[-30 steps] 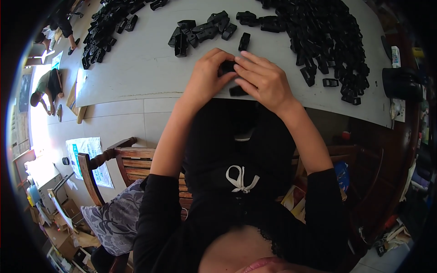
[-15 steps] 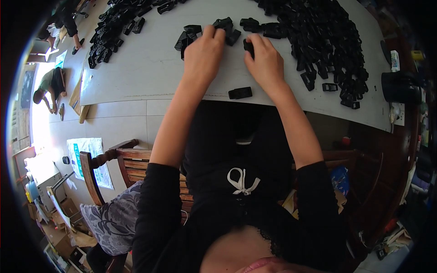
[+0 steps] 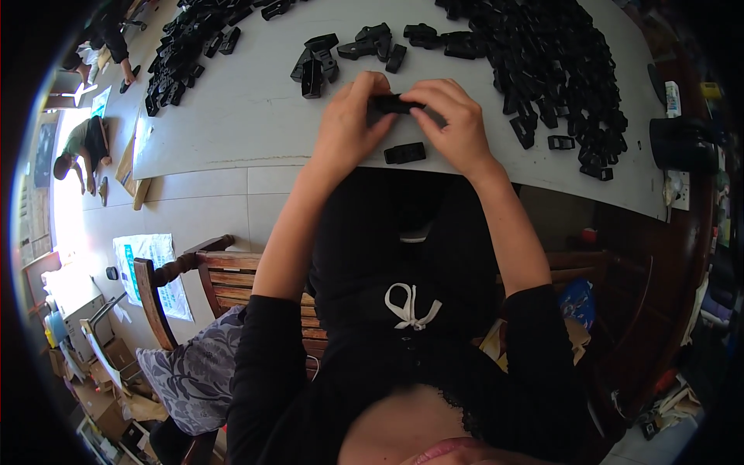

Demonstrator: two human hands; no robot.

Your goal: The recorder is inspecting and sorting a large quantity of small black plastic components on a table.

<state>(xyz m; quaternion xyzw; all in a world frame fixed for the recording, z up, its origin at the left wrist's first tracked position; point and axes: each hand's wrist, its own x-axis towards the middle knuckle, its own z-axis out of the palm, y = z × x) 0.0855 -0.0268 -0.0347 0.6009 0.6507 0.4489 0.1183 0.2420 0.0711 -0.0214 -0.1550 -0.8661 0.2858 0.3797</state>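
Near the table edge [image 3: 232,163], both hands' fingers [image 3: 422,108] pinch a black part [image 3: 391,103].

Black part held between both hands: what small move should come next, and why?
Probably press the two ends together. Both hands, left hand and right hand, pinch one black plastic part above the white table; a similar black piece lies at the near edge.

Black plastic parts [image 3: 542,62] all over a pale grey tabletop [image 3: 248,116], black top and trousers with a white drawstring [image 3: 409,306], plus a grey leaf-patterned cushion [image 3: 198,372] at 7 o'clock on a brown wooden chair [image 3: 225,275].
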